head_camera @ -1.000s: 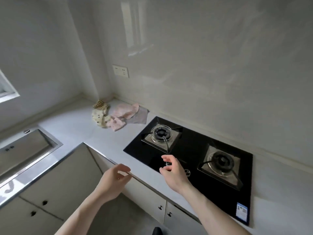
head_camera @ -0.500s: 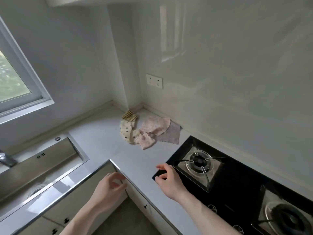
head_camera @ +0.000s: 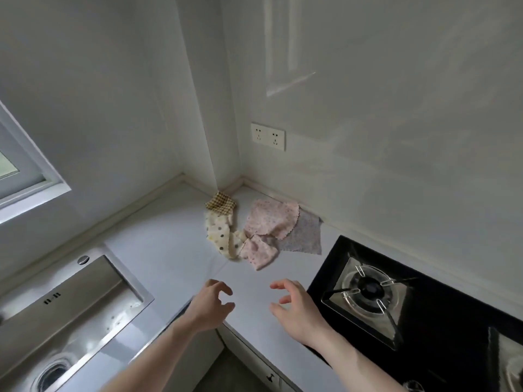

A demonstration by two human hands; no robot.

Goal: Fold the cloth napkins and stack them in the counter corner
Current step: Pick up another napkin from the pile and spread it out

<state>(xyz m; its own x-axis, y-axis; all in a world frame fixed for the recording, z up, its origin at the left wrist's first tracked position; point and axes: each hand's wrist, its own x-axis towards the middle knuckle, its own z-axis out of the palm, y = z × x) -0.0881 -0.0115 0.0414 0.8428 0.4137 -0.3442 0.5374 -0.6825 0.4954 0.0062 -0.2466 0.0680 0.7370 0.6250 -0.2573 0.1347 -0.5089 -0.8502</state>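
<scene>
Above the white counter (head_camera: 169,250), we hold our left hand (head_camera: 209,304) and right hand (head_camera: 297,306) with fingers loosely curled and spread, gripping nothing. Unfolded cloth napkins (head_camera: 254,230) lie heaped near the corner, between sink (head_camera: 85,301) and stove (head_camera: 410,292).

left grip (head_camera: 210,304) empty, right grip (head_camera: 295,305) empty, fingers loosely curled

Pale walls (head_camera: 396,108) are met by a white counter (head_camera: 169,250). A steel sink (head_camera: 70,306) is set at the left, a black hob (head_camera: 424,306) at the right. A socket (head_camera: 268,136) is mounted above; a window (head_camera: 17,176) is seen at the left.
</scene>
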